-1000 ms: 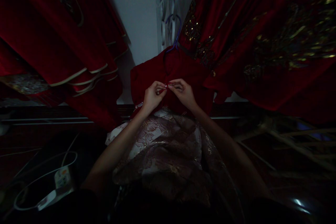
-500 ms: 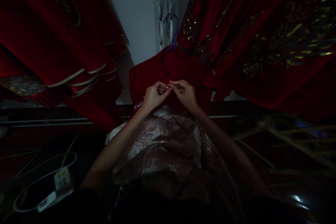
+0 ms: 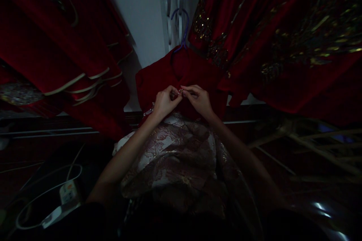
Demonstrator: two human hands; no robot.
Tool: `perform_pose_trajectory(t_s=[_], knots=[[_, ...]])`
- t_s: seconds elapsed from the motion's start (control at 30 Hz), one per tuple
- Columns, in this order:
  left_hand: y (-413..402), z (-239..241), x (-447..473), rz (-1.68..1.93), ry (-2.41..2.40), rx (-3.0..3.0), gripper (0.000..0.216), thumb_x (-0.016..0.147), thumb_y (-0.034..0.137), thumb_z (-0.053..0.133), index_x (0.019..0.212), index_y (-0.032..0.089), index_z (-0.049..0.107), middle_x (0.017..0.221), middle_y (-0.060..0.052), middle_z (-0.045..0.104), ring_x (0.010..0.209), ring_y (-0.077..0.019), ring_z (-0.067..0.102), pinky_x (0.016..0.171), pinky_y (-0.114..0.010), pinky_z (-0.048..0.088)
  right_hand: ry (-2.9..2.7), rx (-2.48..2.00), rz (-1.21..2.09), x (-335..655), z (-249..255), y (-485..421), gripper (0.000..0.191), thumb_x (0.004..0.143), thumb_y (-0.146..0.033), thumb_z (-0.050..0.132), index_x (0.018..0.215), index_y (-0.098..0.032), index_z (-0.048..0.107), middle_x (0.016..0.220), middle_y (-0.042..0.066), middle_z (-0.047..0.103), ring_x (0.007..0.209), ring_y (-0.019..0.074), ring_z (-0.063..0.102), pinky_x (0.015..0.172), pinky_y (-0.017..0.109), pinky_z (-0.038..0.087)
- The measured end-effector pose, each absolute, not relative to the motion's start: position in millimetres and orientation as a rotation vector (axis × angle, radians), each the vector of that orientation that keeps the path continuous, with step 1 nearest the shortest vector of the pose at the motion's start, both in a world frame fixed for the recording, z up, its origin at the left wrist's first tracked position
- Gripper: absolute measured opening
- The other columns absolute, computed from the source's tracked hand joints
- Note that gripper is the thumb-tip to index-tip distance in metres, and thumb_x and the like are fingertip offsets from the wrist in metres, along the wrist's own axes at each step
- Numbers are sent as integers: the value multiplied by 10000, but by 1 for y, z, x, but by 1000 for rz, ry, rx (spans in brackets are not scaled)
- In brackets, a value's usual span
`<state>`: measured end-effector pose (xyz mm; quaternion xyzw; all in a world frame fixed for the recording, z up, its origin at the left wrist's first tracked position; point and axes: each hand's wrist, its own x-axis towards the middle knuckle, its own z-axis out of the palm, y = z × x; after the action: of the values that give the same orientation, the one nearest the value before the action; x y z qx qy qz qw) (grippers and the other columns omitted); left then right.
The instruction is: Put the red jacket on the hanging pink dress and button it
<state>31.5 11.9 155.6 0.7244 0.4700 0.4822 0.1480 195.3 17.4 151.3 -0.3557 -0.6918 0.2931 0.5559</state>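
Note:
In front of me a red garment hangs on a purple hanger. My left hand and my right hand meet at its middle, thumbs and fingers pinched. Between the fingertips glints a small sparkling trim piece, too small and dark to make out fully; both hands grip it. More beaded trim shows beside my left wrist. Below my hands, a shiny patterned brocade fabric in pale and pinkish tones lies between my forearms.
Red cloth with gold edging hangs at the left, and red cloth with gold sequins at the right. A white box with a cord lies at lower left. Wooden bars stand at lower right. White metal bars rise behind the hanger.
The view has shifted slightly, so the hanger and cloth sit a little further left and higher. Both hands stay pinched together at the same sparkling spot.

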Motion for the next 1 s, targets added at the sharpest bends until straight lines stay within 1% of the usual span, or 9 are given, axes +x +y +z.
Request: perform_pose_trajectory(t_s=[0.13,0.33,0.5,0.8,0.9,1.0], knots=[[10,155,34,1353,1363,2094,121,762,287,628,827,188,608,749,-7,678,613,-110,608,578,-220,448,-1621,-818,745,197,149,18,274,805,-373,666,1050,-256,707,1052,37,625,880,136,660,810,313,600],[5,161,36,1316,1381,2111,99,758,260,627,825,190,606,711,3,669,592,-107,595,571,-220,435,-1604,-839,755,196,150,20,283,770,-377,700,1024,-253,712,1021,36,618,842,131,663,772,303,611],[6,164,36,1279,1414,2202,83,756,252,626,811,193,605,681,2,667,570,-119,593,562,-232,426,-1609,-843,745,196,151,20,298,770,-382,696,1032,-241,707,1035,44,616,842,133,665,762,295,614],[5,159,36,1311,1383,2259,78,788,266,600,826,198,599,713,1,681,563,-114,593,548,-226,413,-1637,-829,731,195,153,18,283,762,-328,686,1027,-229,697,1011,39,594,828,122,645,754,287,615],[5,156,35,1353,1378,2245,103,803,292,594,835,194,596,709,8,672,548,-101,580,549,-220,416,-1638,-835,725,193,153,19,289,754,-323,686,1028,-232,692,1022,40,604,842,125,638,768,295,612],[6,152,34,1355,1379,2237,119,816,302,590,871,197,598,738,9,674,584,-99,595,569,-214,428,-1640,-835,755,194,153,22,306,755,-324,685,1045,-229,685,1038,45,634,851,131,642,769,301,606]])
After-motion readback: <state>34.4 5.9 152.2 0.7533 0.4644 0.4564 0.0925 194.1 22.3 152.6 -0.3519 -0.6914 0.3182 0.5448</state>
